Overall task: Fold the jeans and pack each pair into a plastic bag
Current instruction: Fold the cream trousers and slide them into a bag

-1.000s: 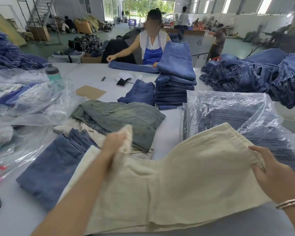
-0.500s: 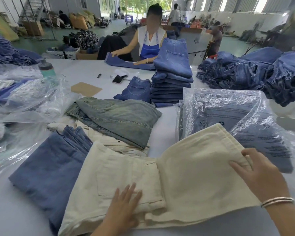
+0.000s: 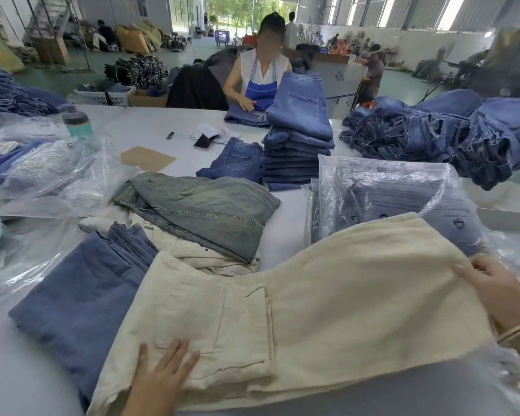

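Cream jeans (image 3: 327,295): on the table (image 3: 150,127) right before the person, folded over, back pocket up, partly over blue jeans (image 3: 72,298).
Left hand (image 3: 159,376): flat, fingers spread, pressing the near edge by the pocket.
Right hand (image 3: 499,292): fingers curled round the right end of the fold, gripping cloth.
Done: bagged jeans (image 3: 388,199) stacked behind; a folded stack (image 3: 297,145) farther off.
Left: probably one more fold, then bagging; green jeans (image 3: 204,211) and the blue pair still unbagged.

Far past your fingers: phone (image 3: 204,141), pen (image 3: 170,135), cardboard sheet (image 3: 147,158); bottle (image 3: 76,122) far left; person (image 3: 260,76) opp. you.
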A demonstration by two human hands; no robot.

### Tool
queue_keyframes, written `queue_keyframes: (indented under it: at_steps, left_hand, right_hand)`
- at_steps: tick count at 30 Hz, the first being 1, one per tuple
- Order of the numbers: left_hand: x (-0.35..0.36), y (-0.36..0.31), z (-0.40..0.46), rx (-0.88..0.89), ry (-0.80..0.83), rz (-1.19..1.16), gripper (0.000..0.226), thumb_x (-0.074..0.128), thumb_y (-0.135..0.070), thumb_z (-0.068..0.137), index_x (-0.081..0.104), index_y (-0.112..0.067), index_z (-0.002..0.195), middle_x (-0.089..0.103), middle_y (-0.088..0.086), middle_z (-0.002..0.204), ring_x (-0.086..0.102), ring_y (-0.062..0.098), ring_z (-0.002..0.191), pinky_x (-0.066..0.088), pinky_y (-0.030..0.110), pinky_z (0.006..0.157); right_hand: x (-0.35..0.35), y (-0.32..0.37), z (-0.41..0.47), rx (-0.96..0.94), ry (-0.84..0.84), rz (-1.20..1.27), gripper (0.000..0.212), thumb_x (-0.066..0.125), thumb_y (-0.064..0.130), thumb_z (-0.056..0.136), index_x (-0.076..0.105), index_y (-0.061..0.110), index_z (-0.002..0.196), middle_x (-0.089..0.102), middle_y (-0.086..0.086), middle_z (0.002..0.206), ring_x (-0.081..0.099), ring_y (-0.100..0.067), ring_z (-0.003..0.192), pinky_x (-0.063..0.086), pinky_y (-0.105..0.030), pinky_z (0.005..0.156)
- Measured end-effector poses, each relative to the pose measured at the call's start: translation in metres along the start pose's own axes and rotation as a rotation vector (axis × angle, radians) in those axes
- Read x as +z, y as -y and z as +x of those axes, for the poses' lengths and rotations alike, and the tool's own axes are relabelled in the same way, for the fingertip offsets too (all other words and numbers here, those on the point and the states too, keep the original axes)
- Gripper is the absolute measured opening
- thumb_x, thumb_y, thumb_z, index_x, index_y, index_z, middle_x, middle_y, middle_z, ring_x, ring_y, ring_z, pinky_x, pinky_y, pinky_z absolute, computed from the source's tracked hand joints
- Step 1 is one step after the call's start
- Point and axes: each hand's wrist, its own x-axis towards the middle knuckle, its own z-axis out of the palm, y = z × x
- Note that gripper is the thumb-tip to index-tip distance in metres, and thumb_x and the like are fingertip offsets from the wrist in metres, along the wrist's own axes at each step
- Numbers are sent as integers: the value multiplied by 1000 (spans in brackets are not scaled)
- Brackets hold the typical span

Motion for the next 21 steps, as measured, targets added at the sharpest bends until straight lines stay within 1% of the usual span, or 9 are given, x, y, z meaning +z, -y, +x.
queue_keyframes:
  at_steps: [2,5,7,10,13,15,17,19,21]
  left_hand:
    - [2,-15,-5,27,-29,19,64,28,-4,85,14,-32,141,74,10,100,67,19,101,45,72,64]
    - [1,-31,-2,42,-113,98,89,39,-25,59,24,-22,147,65,11,119,46,18,129,24,62,107]
    - [9,-53,6,83,-86,31,86,57,-34,44,47,-20,128,69,9,115,56,20,117,15,53,113]
    - [-1,-84,25,122,55,-134,72,67,-36,49,59,-22,119,70,5,111,72,18,92,55,50,73]
    - [-11,-87,42,73,78,-282,90,90,-33,25,70,-32,113,73,-2,105,72,10,85,57,38,57]
    - [-18,-70,41,-49,-60,-475,100,89,-16,40,56,-29,133,65,-7,123,67,2,99,53,20,75]
    - [-28,-55,44,-309,-229,-896,77,69,-4,73,46,-28,142,59,-7,130,60,8,113,44,17,91]
    - [-52,-30,53,-696,-366,-1225,46,68,-6,75,64,-13,120,71,4,104,65,26,104,47,31,83]
    - [-85,7,56,-892,-634,-1218,36,59,-18,70,67,-3,102,68,17,93,63,39,101,46,42,79]
  right_hand:
    - [2,-2,-2,3,38,70,24,64,16,89,53,4,71,51,-11,60,44,-10,48,32,-18,38]
    - [-1,7,-12,-27,123,172,10,68,12,83,60,14,76,65,-3,62,56,-6,47,42,-14,40]
    - [-8,19,-22,-25,197,298,19,65,9,77,63,28,81,71,2,72,66,-9,56,51,-19,44]
    - [-21,32,-29,-9,204,401,33,63,7,75,62,35,94,74,1,75,70,-17,58,55,-29,44]
    - [-26,39,-30,64,132,408,38,55,-3,86,53,22,113,72,4,67,67,-12,50,52,-26,40]
    - [-29,39,-31,115,100,418,37,51,-4,90,48,19,118,70,5,59,63,-10,43,49,-24,35]
    - [-32,38,-32,156,96,426,40,49,-5,91,45,13,127,69,-1,57,60,-11,38,47,-23,33]
    - [-36,37,-31,168,89,407,45,48,-7,91,42,6,134,70,-6,61,59,-8,37,45,-20,32]
    - [-38,40,-34,164,82,379,47,47,-8,90,40,3,136,68,2,53,59,-6,37,44,-19,32]
